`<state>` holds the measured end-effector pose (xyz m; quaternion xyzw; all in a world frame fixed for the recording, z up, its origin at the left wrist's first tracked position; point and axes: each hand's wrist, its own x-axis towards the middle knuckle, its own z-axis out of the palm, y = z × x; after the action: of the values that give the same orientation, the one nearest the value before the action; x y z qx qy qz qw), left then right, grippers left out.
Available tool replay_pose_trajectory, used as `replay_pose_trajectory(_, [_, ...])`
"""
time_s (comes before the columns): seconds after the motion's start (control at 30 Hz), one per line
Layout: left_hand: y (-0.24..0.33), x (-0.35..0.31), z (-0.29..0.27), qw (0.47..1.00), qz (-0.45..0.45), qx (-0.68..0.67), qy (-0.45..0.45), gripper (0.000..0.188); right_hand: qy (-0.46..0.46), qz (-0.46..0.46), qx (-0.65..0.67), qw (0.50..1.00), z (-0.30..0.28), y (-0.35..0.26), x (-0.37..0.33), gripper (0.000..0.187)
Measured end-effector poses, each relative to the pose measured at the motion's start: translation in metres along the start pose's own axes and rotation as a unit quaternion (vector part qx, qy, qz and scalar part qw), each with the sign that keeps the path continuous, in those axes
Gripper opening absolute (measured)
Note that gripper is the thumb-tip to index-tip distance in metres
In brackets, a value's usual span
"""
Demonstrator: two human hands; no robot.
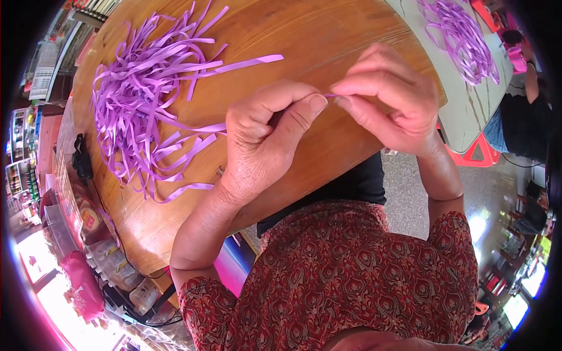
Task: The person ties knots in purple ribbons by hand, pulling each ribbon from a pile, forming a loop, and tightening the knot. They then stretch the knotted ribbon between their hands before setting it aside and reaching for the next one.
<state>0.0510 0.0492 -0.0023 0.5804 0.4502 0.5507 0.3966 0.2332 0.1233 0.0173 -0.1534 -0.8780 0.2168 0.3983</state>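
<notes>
Red patterned shirt [351, 266], lower centre; left hand [266, 131], right hand [395, 96] both clamped on purple ribbon [330, 95] mid-frame, probably to steady it.

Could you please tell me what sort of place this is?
Probably a shop or workroom: packed shelves line the left side, and purple ribbons lie heaped on a wooden table.

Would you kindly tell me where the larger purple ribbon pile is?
In the head view, the ribbon pile lies on the left of the wooden table, left of the left hand.
</notes>
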Motion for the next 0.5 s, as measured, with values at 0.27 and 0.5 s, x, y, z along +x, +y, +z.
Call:
replay_pose_trajectory(0.27, [0.011, -0.001, -0.005, 0.991, -0.115, -0.059, 0.035, 0.008, 0.012, 0.044, 0.027, 0.999, 0.0, 0.003, -0.003, 0.031])
replay_pose_trajectory(0.5, [0.012, -0.002, -0.002, 0.987, -0.133, -0.077, 0.036, 0.011, 0.007, 0.041, 0.05, 0.998, -0.004, 0.005, 0.0, 0.043])
